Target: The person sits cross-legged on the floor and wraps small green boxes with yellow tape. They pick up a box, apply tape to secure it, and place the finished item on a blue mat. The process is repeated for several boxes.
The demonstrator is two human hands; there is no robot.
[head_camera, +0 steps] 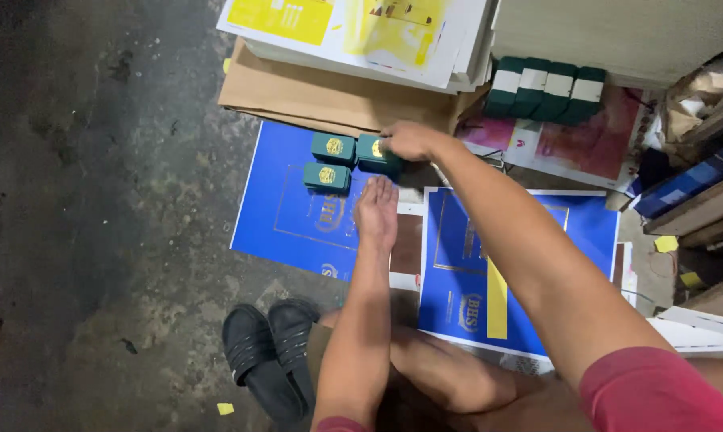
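Small boxes (327, 177) dark green, gold emblem on top; sheets (297, 216) royal blue, gold line print; sandals (269, 360) black; floor (97, 200) grey, stained.

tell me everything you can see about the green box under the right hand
The green box is small, rectangular and dark teal, with a round gold emblem on its top face; it looks like card. It lies flat on the blue printed sheet, close beside a matching box, with a third in front. The right hand grips its right end, covering part of it. The left hand rests open nearby, not touching it.
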